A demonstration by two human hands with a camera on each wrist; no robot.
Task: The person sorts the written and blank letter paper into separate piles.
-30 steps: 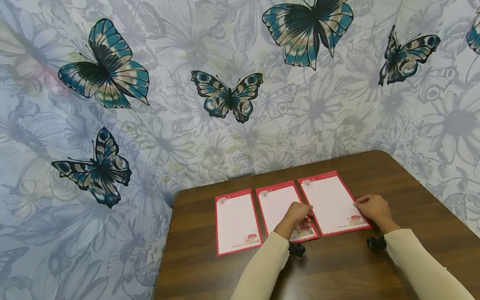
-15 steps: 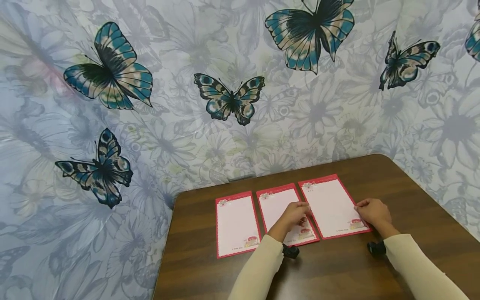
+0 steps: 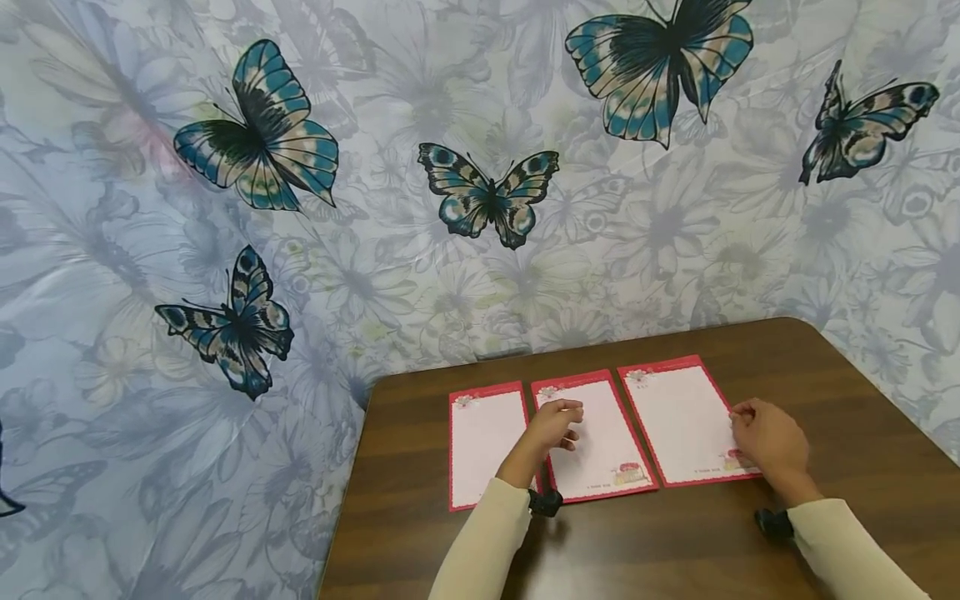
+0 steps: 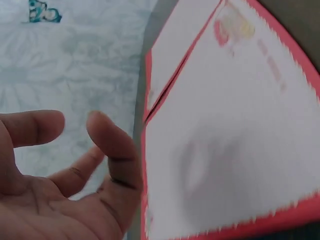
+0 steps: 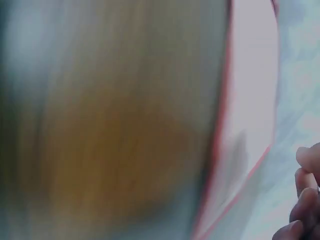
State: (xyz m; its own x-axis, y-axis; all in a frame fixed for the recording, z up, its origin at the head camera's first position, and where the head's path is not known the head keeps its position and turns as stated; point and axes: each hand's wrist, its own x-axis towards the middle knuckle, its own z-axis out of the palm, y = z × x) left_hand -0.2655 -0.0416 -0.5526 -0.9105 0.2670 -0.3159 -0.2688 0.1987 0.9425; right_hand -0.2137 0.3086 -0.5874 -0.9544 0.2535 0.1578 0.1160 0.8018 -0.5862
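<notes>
A butterfly-patterned wall [image 3: 360, 225] backs a desk [image 3: 667, 550]. On it lie the red-edged left paper [image 3: 483, 442], middle paper [image 3: 607, 433] and right paper [image 3: 678, 425]. The left hand [image 3: 552, 427], its grip loose and empty, hovers above the middle paper; the right hand [image 3: 774, 446], its grip unclear, is by the right paper's outer edge.

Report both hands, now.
Left hand: open, holding nothing, above the middle sheet.
Right hand: near the right sheet; whether its grip is open or closed cannot be told.
</notes>
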